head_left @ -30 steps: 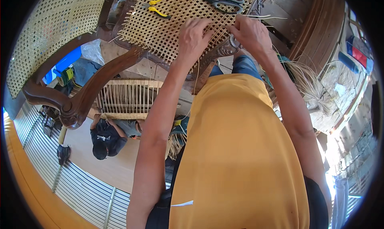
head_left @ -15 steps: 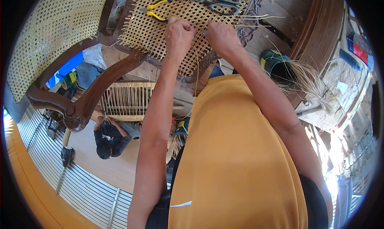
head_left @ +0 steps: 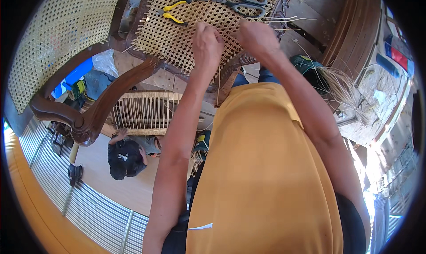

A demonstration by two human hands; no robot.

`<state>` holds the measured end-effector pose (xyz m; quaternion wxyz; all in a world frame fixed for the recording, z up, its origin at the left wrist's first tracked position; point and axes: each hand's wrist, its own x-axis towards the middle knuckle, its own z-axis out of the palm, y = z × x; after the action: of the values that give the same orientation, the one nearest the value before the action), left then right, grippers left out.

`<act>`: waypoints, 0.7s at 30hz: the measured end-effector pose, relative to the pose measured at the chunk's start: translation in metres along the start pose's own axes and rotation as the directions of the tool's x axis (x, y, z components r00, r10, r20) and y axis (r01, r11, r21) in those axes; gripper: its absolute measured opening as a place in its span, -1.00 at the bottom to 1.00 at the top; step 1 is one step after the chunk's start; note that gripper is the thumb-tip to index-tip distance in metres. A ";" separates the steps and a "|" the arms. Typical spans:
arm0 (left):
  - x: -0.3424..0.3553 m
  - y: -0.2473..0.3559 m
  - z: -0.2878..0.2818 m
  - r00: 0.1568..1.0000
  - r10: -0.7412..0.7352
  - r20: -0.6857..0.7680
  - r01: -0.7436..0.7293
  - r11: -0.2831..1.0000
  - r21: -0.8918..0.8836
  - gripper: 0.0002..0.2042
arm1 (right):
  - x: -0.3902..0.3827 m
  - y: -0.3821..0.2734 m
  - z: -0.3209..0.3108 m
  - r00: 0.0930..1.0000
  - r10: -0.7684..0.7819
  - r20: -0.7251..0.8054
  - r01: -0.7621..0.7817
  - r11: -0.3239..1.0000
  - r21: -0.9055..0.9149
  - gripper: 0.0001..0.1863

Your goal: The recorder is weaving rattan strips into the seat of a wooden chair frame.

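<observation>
A woven cane seat panel (head_left: 177, 45) lies in a dark carved wooden chair frame (head_left: 235, 65) before me. Over its near part, my left hand (head_left: 207, 43) is closed in a pinch. From beneath it a thin cane strand (head_left: 218, 83) hangs down past the frame's edge. To its right my right hand (head_left: 257, 39) is closed too, slightly blurred; its fingertips are hidden, so what it grips does not show. Just beyond my left hand, yellow-handled nippers (head_left: 175, 12) rest on the cane, beside black-handled scissors (head_left: 244, 3).
A curved wooden chair arm (head_left: 120, 90) and a woven cane back (head_left: 57, 37) stand at left. At right, a dark green container (head_left: 308, 72) holds a bundle of loose cane strands (head_left: 341, 85). Below left, another person (head_left: 126, 158) sits by a slatted frame (head_left: 142, 112).
Both my hands have shifted right, the right one also slightly upward, and the nippers' handles show more. The other person has moved their arms and body by the slatted frame.
</observation>
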<state>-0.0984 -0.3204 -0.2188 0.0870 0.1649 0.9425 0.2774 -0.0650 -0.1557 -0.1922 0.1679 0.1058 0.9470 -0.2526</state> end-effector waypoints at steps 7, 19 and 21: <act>0.009 0.016 0.004 0.927 0.372 0.054 -0.362 0.923 -0.129 -0.78 | -0.015 0.032 -0.014 0.997 0.031 -0.066 -0.030 0.999 0.025 -0.62; -0.014 -0.022 -0.062 0.978 -0.159 0.134 0.129 0.969 0.210 -0.80 | -0.009 0.002 0.010 0.967 -0.205 -0.150 0.218 0.973 0.076 -0.70; -0.020 -0.010 -0.089 0.928 -0.293 0.230 0.223 0.932 0.287 -0.75 | -0.003 -0.004 0.020 0.976 -0.213 -0.037 0.215 0.975 0.060 -0.70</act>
<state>-0.1054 -0.3795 -0.1489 0.2282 0.0846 0.9631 0.1146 -0.0577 -0.1694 -0.2058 0.1219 0.0124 0.9469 -0.2974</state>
